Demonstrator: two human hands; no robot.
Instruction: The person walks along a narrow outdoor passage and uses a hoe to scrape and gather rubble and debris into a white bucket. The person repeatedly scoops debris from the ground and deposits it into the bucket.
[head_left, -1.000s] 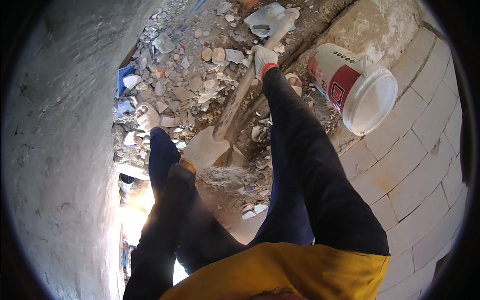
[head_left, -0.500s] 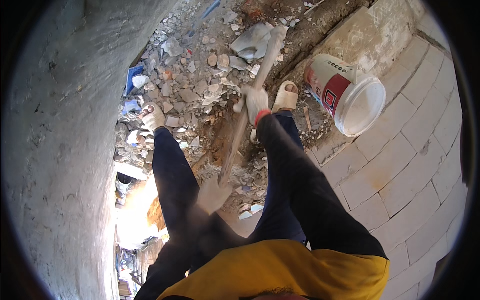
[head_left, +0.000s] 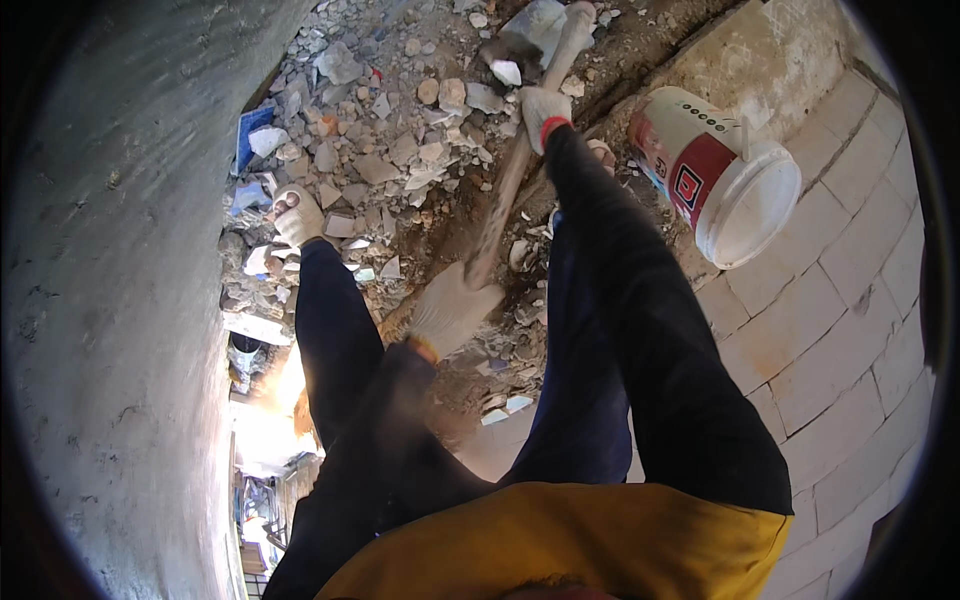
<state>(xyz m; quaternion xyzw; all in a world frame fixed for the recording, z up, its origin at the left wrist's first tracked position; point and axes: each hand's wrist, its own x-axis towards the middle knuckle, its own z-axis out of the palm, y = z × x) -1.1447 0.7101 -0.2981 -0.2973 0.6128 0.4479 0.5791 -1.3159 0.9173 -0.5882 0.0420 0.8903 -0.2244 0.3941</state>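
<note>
Both my hands wear whitish work gloves and grip a long wooden-handled hoe (head_left: pixel 506 203). My right hand (head_left: pixel 543 115), with a red cuff at the wrist, wraps round the upper part of the handle near the head. My left hand (head_left: pixel 455 308) is closed round the handle's near end, just above my left thigh. The hoe's broad grey blade (head_left: pixel 537 27) lies at the far end among soil and rubble (head_left: pixel 400 150). A white stone chip (head_left: pixel 506 72) shows just below the blade, beside a dark patch.
A white and red plastic bucket (head_left: pixel 715 180) lies on its side at the right, by pale paving (head_left: pixel 800 290). A low concrete ledge (head_left: pixel 745 55) runs behind it. A grey wall (head_left: pixel 130 250) rises at left. My left foot (head_left: pixel 297 215) stands on rubble by blue fragments (head_left: pixel 252 135).
Both hands and the hoe have moved away from me, slightly to the right. The blade sits farther off, and the left arm reaches out more. The bucket shows a little farther right and up.
</note>
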